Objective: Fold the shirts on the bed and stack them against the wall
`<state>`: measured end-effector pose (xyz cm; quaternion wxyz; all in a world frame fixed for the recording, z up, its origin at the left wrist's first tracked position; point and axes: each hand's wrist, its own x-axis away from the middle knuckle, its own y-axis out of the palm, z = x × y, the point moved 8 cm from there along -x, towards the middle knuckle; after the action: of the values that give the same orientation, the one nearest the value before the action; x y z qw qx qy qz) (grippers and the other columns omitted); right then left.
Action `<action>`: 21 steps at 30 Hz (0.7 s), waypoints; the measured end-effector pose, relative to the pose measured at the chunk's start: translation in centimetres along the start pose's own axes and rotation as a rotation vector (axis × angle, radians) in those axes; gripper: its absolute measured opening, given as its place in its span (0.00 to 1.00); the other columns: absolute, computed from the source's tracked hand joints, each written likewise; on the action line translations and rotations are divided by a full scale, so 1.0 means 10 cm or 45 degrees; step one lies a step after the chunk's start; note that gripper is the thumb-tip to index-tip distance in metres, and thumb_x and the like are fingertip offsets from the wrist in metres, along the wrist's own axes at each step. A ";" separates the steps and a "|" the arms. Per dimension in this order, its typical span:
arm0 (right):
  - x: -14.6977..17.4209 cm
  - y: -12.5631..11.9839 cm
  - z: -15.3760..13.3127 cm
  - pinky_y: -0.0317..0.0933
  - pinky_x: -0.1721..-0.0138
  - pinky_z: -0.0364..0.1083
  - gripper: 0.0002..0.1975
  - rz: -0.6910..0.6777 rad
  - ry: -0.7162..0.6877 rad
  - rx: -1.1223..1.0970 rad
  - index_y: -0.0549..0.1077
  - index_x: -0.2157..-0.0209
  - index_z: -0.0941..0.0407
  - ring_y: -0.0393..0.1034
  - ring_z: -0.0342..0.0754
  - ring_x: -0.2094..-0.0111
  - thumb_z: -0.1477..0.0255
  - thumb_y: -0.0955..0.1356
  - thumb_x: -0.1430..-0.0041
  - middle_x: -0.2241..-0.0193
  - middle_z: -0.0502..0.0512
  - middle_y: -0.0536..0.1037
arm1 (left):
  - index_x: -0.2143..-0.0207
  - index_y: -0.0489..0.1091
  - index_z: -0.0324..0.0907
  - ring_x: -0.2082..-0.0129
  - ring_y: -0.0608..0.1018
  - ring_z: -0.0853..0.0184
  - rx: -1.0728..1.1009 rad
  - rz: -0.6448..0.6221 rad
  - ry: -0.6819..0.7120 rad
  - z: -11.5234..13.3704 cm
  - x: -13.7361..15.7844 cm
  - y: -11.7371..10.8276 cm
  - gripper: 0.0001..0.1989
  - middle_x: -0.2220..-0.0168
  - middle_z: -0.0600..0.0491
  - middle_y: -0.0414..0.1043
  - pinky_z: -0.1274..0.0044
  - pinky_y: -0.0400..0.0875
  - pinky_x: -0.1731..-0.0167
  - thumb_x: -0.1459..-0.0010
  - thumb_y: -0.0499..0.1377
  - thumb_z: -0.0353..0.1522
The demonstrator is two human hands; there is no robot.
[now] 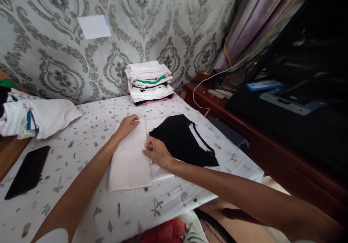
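Note:
A black-and-white shirt (pixel 179 138) lies on the patterned tablecloth, its black part and white-lined neckline towards the right. Its white lower part (pixel 130 159) is doubled over into a flat panel on the left. My left hand (pixel 128 126) is closed at the panel's far edge, fingers curled on the fabric. At the panel's right edge, beside the black part, my right hand (pixel 158 151) pinches the cloth, with its fingertips partly hidden.
A stack of folded clothes (pixel 149 81) stands by the wall. Loose clothes (pixel 54 116) are heaped on the left, near a black phone (pixel 28 170). Right of the table is a reddish wooden cabinet (pixel 261 145) with a white cable (pixel 194 94) and a large dark screen.

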<state>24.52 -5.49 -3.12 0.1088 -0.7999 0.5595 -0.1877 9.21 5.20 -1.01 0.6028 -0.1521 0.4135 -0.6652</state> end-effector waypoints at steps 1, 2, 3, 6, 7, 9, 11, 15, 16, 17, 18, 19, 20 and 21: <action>0.01 -0.03 -0.02 0.57 0.82 0.37 0.10 0.020 -0.043 -0.008 0.63 0.73 0.54 0.61 0.38 0.82 0.78 0.69 0.49 0.80 0.41 0.67 | 0.68 0.70 0.43 0.65 0.73 0.64 0.003 0.017 0.005 0.03 -0.01 -0.03 0.08 0.69 0.55 0.73 0.73 0.67 0.60 0.44 0.52 0.36; 0.01 -0.06 -0.03 0.57 0.81 0.38 0.09 0.039 -0.081 -0.017 0.63 0.72 0.53 0.61 0.38 0.81 0.78 0.69 0.49 0.79 0.41 0.68 | 0.68 0.70 0.43 0.65 0.73 0.64 0.009 0.032 0.015 0.07 -0.02 -0.05 0.08 0.69 0.55 0.74 0.73 0.67 0.60 0.44 0.52 0.35; 0.02 -0.10 -0.04 0.58 0.81 0.38 0.09 0.054 -0.109 -0.023 0.64 0.72 0.53 0.61 0.38 0.81 0.78 0.69 0.48 0.79 0.41 0.68 | 0.68 0.70 0.43 0.65 0.73 0.64 0.015 0.046 0.029 0.11 -0.04 -0.07 0.08 0.68 0.55 0.74 0.73 0.67 0.60 0.44 0.52 0.35; 0.01 -0.18 0.01 0.57 0.80 0.38 0.08 0.058 -0.095 -0.002 0.64 0.72 0.53 0.61 0.39 0.81 0.78 0.68 0.48 0.79 0.42 0.68 | 0.67 0.70 0.43 0.65 0.73 0.64 -0.001 0.049 0.056 0.18 -0.10 -0.04 0.08 0.67 0.55 0.74 0.73 0.67 0.61 0.43 0.52 0.35; -0.01 -0.20 0.04 0.57 0.81 0.38 0.08 0.047 -0.067 0.019 0.65 0.73 0.54 0.61 0.39 0.81 0.79 0.68 0.49 0.80 0.42 0.68 | 0.67 0.70 0.43 0.65 0.73 0.63 -0.035 0.031 0.052 0.19 -0.11 0.00 0.08 0.67 0.54 0.74 0.72 0.67 0.61 0.43 0.52 0.34; -0.03 -0.21 0.09 0.57 0.80 0.38 0.08 0.031 -0.027 0.067 0.65 0.74 0.54 0.61 0.40 0.80 0.80 0.68 0.50 0.81 0.42 0.67 | 0.67 0.70 0.43 0.65 0.74 0.62 -0.126 -0.010 0.028 0.17 -0.13 0.11 0.07 0.67 0.53 0.75 0.71 0.67 0.60 0.42 0.53 0.33; -0.04 -0.21 0.11 0.57 0.80 0.38 0.08 0.031 -0.031 0.108 0.65 0.74 0.54 0.62 0.40 0.79 0.80 0.68 0.50 0.81 0.42 0.67 | 0.68 0.71 0.44 0.63 0.74 0.59 -0.197 -0.038 0.014 0.14 -0.13 0.20 0.06 0.67 0.51 0.75 0.69 0.67 0.58 0.42 0.54 0.32; 0.00 -0.24 0.07 0.57 0.77 0.39 0.08 -0.018 -0.050 0.206 0.66 0.72 0.54 0.64 0.40 0.78 0.80 0.68 0.48 0.79 0.43 0.68 | 0.61 0.71 0.44 0.57 0.74 0.57 -0.261 -0.029 0.013 0.16 -0.06 0.21 0.07 0.62 0.49 0.76 0.65 0.66 0.53 0.40 0.55 0.32; 0.01 -0.27 0.02 0.57 0.76 0.40 0.06 -0.014 -0.072 0.267 0.67 0.72 0.55 0.64 0.41 0.77 0.78 0.69 0.47 0.78 0.44 0.69 | 0.57 0.71 0.44 0.55 0.73 0.56 -0.306 -0.014 0.023 0.18 -0.02 0.17 0.09 0.59 0.48 0.75 0.64 0.66 0.52 0.39 0.55 0.32; 0.02 -0.31 -0.04 0.58 0.74 0.41 0.05 0.007 -0.117 0.349 0.69 0.70 0.55 0.65 0.42 0.75 0.76 0.69 0.46 0.77 0.45 0.71 | 0.53 0.69 0.44 0.52 0.73 0.55 -0.363 0.002 0.045 0.22 0.04 0.12 0.12 0.55 0.47 0.75 0.63 0.65 0.50 0.38 0.54 0.32; 0.03 -0.35 -0.13 0.59 0.72 0.42 0.02 0.039 -0.183 0.444 0.70 0.68 0.55 0.66 0.43 0.74 0.75 0.69 0.44 0.75 0.47 0.72 | 0.50 0.68 0.43 0.50 0.72 0.55 -0.423 0.012 0.073 0.25 0.10 0.08 0.14 0.52 0.45 0.73 0.62 0.64 0.48 0.37 0.54 0.32; 0.03 -0.38 -0.24 0.60 0.69 0.43 0.02 0.074 -0.267 0.540 0.72 0.65 0.55 0.68 0.44 0.71 0.73 0.68 0.41 0.72 0.49 0.74 | 0.48 0.67 0.43 0.48 0.72 0.55 -0.473 0.014 0.101 0.29 0.18 0.04 0.15 0.50 0.44 0.72 0.62 0.63 0.47 0.36 0.52 0.32; 0.01 -0.38 -0.35 0.62 0.66 0.45 0.05 0.096 -0.359 0.624 0.73 0.61 0.55 0.69 0.46 0.68 0.72 0.66 0.38 0.67 0.52 0.76 | 0.47 0.66 0.42 0.47 0.71 0.55 -0.505 0.003 0.125 0.32 0.26 0.02 0.15 0.48 0.43 0.71 0.61 0.63 0.46 0.35 0.51 0.32; -0.03 -0.35 -0.45 0.63 0.61 0.46 0.09 0.097 -0.455 0.689 0.73 0.57 0.55 0.71 0.47 0.64 0.72 0.63 0.35 0.61 0.55 0.77 | 0.46 0.66 0.42 0.46 0.71 0.55 -0.517 -0.016 0.139 0.34 0.34 0.03 0.16 0.47 0.43 0.70 0.61 0.63 0.45 0.34 0.50 0.33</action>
<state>25.58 -3.85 2.24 0.4208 -0.7408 0.4909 -0.1821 10.99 0.77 -0.12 0.5323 -0.2367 0.5702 -0.5792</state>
